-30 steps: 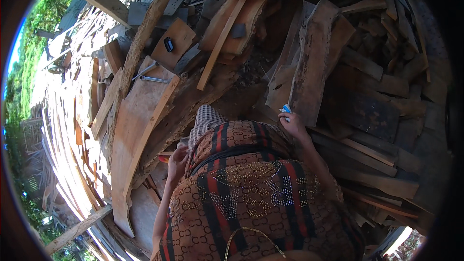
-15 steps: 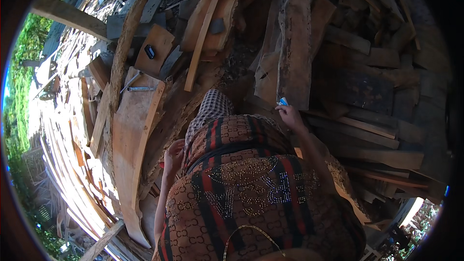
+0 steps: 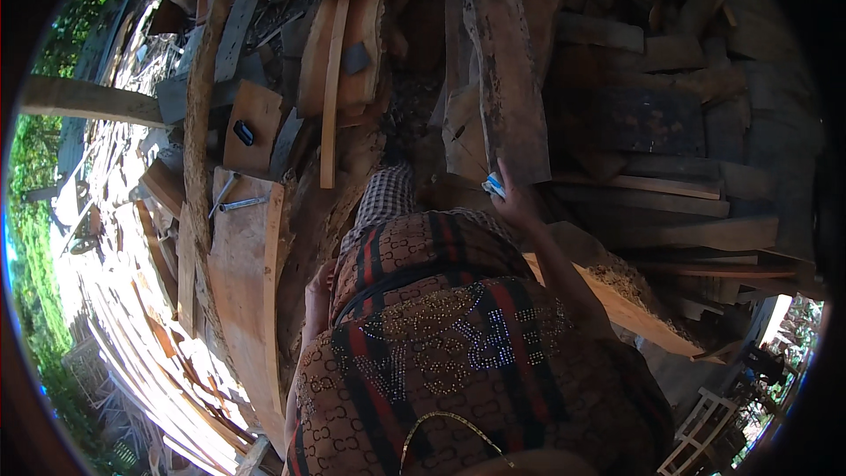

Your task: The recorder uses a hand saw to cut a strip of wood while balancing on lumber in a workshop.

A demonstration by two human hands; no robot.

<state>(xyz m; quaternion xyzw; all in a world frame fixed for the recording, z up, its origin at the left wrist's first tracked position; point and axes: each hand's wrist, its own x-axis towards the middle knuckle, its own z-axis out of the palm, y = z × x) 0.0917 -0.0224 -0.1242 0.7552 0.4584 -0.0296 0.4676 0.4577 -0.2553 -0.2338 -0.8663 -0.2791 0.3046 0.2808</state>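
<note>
My right hand (image 3: 515, 204) holds a small blue-and-white packet (image 3: 493, 183) pinched, one finger raised, in front of a long rough-edged plank (image 3: 507, 88). My left hand (image 3: 319, 295) hangs beside my hip with fingers curled, partly hidden by my clothing; whatever it holds cannot be made out. Checked cloth (image 3: 381, 196) covers my leg between the hands. Left of it lies a wide board (image 3: 238, 282) with a wrench (image 3: 242, 204) on top, and above that a small black object (image 3: 244, 132) rests on a short board (image 3: 260, 101).
Piled planks and offcuts (image 3: 661, 229) surround me, with a dark panel (image 3: 652, 119) among them at right. A long pole (image 3: 201, 123) and a beam (image 3: 88, 97) cross the left side, near sunlit slats and greenery. A pale wooden frame (image 3: 696, 432) stands at lower right.
My view has swung, shifting the boards and bringing the frame at lower right into sight. My right hand still grips the packet, now with a finger raised; my left stays at my hip.
</note>
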